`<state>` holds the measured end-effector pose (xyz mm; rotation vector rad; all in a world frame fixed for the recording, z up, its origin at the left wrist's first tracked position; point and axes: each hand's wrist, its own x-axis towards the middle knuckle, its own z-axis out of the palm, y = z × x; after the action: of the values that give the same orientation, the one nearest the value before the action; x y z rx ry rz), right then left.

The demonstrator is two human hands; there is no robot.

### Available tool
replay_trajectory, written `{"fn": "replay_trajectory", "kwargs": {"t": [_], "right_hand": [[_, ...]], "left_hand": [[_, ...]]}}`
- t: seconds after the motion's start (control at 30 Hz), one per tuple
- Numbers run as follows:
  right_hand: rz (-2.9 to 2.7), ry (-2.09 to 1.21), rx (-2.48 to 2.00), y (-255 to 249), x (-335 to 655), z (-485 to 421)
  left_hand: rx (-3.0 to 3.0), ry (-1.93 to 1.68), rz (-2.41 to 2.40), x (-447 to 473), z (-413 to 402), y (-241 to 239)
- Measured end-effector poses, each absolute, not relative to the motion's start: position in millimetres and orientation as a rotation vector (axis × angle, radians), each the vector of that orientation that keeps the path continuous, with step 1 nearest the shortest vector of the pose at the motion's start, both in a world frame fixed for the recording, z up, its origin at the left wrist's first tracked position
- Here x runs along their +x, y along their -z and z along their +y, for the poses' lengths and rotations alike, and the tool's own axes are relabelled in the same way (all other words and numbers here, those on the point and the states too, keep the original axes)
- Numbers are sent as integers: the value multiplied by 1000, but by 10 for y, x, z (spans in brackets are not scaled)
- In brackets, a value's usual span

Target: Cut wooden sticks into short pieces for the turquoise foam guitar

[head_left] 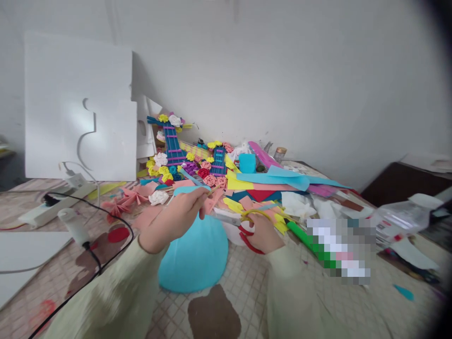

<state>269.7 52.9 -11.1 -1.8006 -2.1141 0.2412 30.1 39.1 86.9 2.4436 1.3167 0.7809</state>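
Observation:
My left hand (181, 219) is closed in a pinch. A thin yellowish strip (213, 189) pokes out from its fingertips; the rest of it is hidden. My right hand (264, 234) grips a pair of scissors (228, 218) by the red and yellow handles, with the blades toward my left hand. Below and between the hands a large rounded sheet of light blue paper (194, 261) lies on the table, partly covered by my left hand. Another light blue piece (185, 189) shows just behind the left hand.
At the back stand blue paper guitar shapes (173, 143) with paper flowers (160, 159). Coloured paper strips (271, 179) lie behind the scissors. A green tube-like item (307, 240) is at right, a power strip (56, 207), black cable (116, 216) and glue gun (72, 226) at left.

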Motion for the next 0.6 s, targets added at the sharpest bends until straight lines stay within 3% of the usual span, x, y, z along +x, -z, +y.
{"fn": "replay_trajectory", "kwargs": {"t": [0.2,0.37,0.47,0.6], "right_hand": [[-2091,-232,-1909,327,2879,633],[-2067,-210,-1859,187,2919,554],[-1933,-137,-1546,37,2794,475],[-1980,-333,-1132,15,2509,389]], "left_hand": [[2464,-639,1449,409,223,-1031],[2531,-576,1456,467,203,-1004],[2699,-518,1467,501,268,-841],[2922,-380,1419,559,366,-606]]}}
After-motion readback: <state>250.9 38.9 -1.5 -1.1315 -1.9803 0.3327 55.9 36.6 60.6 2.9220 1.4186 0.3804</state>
